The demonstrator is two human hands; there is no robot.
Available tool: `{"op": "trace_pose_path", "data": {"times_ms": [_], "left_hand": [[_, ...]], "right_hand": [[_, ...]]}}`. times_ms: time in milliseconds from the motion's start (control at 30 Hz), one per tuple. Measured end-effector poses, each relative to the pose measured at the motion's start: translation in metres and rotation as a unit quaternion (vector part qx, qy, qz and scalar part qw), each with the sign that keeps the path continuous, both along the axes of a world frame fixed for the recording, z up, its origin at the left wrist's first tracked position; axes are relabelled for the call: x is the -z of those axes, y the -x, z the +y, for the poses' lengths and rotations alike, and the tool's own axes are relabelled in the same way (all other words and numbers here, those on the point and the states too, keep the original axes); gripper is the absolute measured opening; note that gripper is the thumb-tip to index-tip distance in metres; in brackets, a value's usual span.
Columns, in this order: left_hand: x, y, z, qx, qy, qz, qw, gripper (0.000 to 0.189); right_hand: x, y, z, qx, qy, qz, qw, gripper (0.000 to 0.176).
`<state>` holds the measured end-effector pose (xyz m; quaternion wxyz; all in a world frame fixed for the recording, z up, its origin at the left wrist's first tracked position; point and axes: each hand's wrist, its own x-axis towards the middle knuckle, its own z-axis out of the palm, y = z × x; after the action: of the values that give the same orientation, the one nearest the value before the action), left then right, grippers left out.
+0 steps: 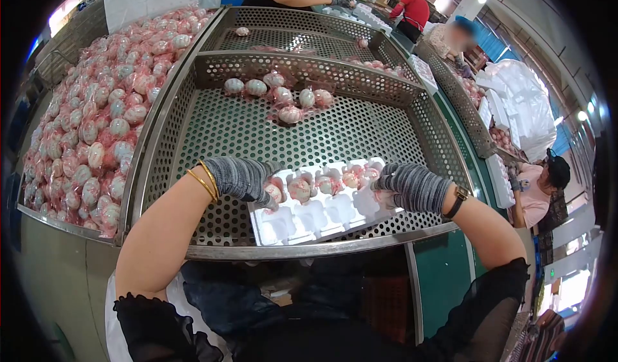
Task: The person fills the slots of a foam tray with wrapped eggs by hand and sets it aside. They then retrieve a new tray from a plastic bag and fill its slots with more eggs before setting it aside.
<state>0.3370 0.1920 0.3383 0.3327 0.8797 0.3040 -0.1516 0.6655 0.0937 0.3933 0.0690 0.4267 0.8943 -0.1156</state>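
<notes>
A white foam egg tray lies tilted at the near edge of a perforated metal bin. Several eggs in clear, red-printed wrap, among them a middle egg, fill its far row; the near row's cups show white. My left hand, in a grey striped knit glove, closes its thumb and fingers around a wrapped egg at the tray's left end. My right hand, gloved alike, is closed at the right end, with pinkish wrap of an egg showing at its fingertips.
Loose wrapped eggs lie at the far side of the metal bin. A large heap of wrapped eggs stands left. Across the bin is a co-worker's gloved hand; at right, another person stands by a white foam tray.
</notes>
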Motion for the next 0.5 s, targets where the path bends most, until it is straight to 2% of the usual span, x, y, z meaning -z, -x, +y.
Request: {"op": "trace_pose_path", "data": {"times_ms": [100,200,233,367,500], "left_hand": [[0.002,0.002,0.001,-0.002,0.018,-0.016,1.0,0.082],[-0.001,0.003,0.003,0.03,0.038,-0.015,0.999,0.086],[0.0,0.001,0.003,0.02,0.005,0.011,1.0,0.09],[-0.002,0.001,0.002,0.011,0.021,0.012,1.0,0.09],[-0.008,0.0,0.002,0.028,0.038,0.007,0.999,0.09]], "right_hand": [[-0.011,0.005,-0.003,0.013,0.022,-0.064,0.998,0.024],[-0.024,0.002,-0.015,0.044,0.093,0.048,0.993,0.025],[-0.027,-0.003,-0.02,0.027,0.092,0.095,0.991,0.025],[0.006,-0.019,-0.035,0.086,0.099,0.221,0.966,0.023],[0.018,-0.008,-0.028,0.07,0.063,0.14,0.986,0.021]]}}
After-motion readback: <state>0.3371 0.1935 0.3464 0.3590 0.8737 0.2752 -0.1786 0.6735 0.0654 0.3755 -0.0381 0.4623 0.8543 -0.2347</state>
